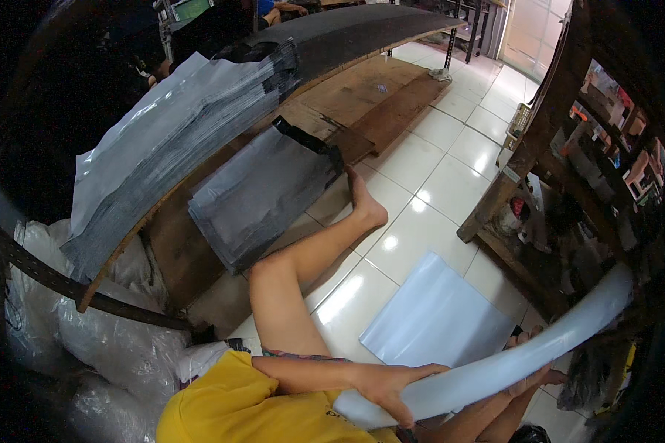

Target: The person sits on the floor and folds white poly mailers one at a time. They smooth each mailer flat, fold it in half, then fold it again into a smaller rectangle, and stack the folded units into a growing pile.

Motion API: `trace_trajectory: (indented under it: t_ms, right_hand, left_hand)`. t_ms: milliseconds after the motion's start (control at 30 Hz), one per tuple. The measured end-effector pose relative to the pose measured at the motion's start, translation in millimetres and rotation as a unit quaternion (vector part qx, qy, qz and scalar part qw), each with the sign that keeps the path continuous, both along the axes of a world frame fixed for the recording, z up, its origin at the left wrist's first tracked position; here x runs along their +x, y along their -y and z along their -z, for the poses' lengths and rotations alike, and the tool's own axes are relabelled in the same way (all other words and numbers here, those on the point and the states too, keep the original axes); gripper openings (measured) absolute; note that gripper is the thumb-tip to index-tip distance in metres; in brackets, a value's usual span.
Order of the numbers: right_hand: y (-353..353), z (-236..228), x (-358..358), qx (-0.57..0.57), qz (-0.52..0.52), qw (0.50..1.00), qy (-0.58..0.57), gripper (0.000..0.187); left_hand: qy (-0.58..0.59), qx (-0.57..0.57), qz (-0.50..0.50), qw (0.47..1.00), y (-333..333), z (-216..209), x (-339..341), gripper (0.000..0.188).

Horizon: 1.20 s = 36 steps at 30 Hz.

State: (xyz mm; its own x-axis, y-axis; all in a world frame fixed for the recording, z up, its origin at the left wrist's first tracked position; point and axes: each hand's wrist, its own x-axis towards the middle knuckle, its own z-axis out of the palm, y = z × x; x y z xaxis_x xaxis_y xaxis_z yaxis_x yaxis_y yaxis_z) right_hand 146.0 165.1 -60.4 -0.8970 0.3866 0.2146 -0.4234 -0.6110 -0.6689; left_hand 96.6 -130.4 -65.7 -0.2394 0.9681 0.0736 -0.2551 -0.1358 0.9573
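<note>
Glossy white floor tiles run between a shelving unit on the left and a wooden rack on the right. Left hand: closed around the near end of a long pale plastic sheet, with one digit laid along its upper edge and another bent over its lower side. Right hand: mostly hidden behind the same sheet; the visible part meets its lower edge, and how far those fingers are closed cannot be told. Held sheet: raised off the floor above the wearer's lap, slanting up and right toward the rack, its far end in shadow.

Just beyond it, a flat light-blue sheet lies on the tiles, one corner toward the foot of the rack. Left of this, a bare foot rests near a grey stack with a black end, which lies across the right edge of the low wooden board. Above, a pile of silver-grey sheets covers the near end of the upper shelf.

Containers: clear plastic bags sit below the shelf's near end, contents indistinct. One yellowish basket stands by the rack's far end; its contents cannot be made out.
</note>
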Motion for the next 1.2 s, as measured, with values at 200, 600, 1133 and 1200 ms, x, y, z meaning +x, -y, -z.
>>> trace_trajectory:
  t_ms: [200,600,1133,1200]
  right_hand:
    - [72.8,-46.5,-14.1,0.208,0.338,0.911,0.11,0.091]
    - [65.4,-38.3,-29.0,0.12,0.285,0.916,0.255,0.075]
    - [65.4,-20.6,-45.0,0.182,0.288,0.901,0.27,0.049]
    - [77.3,-39.5,-56.9,0.326,0.265,0.862,0.284,0.058]
  left_hand:
    - [-0.104,-0.163,0.033,0.981,-10.5,-4.1,-31.0,0.098]
    - [-0.168,-0.298,-0.089,0.935,0.5,-21.6,-0.6,0.098]
    - [-0.167,-0.321,-0.144,0.921,-13.4,22.9,17.9,0.096]
    - [-0.106,-0.394,-0.156,0.9,-20.8,20.3,17.3,0.092]
